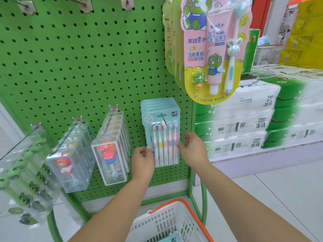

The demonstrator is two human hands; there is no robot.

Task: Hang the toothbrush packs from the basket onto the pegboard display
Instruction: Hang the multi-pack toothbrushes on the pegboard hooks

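Several teal toothbrush packs (161,131) hang stacked on one hook of the green pegboard (78,67), low and right of centre. My left hand (142,163) pinches the front pack's lower left edge, thumb on its face. My right hand (192,149) touches the pack's right edge with its fingertips, fingers bent. Below, at the bottom edge, stands a white basket (167,222) with an orange handle; another teal pack (172,237) peeks out of it.
Clear boxes with red toy-headed brushes (111,149) and green frog brushes (24,180) hang to the left. Kids' toothpaste sets (213,49) hang at upper right. Stacked tissue packs (253,119) fill the right side. Bare hooks sit along the top.
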